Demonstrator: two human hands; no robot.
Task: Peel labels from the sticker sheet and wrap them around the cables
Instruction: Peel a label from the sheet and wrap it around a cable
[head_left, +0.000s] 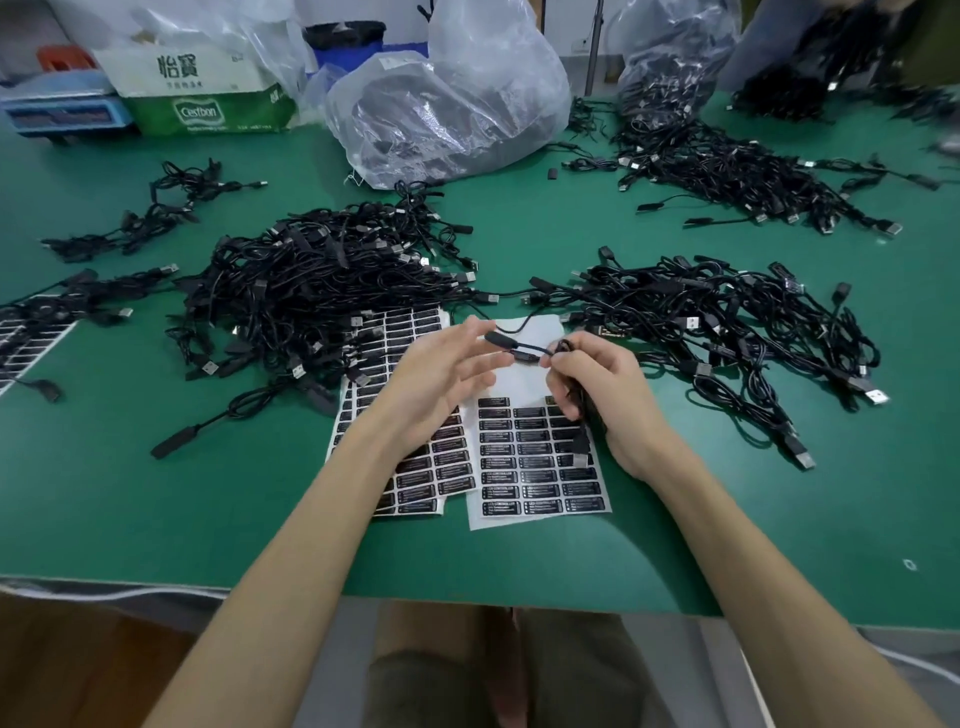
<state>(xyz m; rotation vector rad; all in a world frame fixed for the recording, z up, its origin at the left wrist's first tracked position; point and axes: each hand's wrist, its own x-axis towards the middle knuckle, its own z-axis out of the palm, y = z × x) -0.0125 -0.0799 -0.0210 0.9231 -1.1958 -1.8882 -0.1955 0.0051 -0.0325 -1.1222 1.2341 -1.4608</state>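
Note:
A thin black cable (524, 349) hangs between my two hands above the sticker sheets. My right hand (608, 395) grips the cable's coiled length, and its USB plug (581, 448) dangles below the fist. My left hand (441, 374) is spread with relaxed fingers, its fingertips touching the cable's small black end piece (500, 341). Under my hands lies a white sticker sheet (535, 467) with rows of black labels; its upper part is bare backing. A second sheet (410, 332), full of labels, lies partly beneath it to the left.
Big heaps of black cables lie to the left (311, 291) and to the right (717, 317) on the green table (156, 509). Another cable heap (727, 166) and clear plastic bags (447, 104) sit at the back, with a cardboard box (202, 88) back left. More label sheets (26, 343) lie at the left edge.

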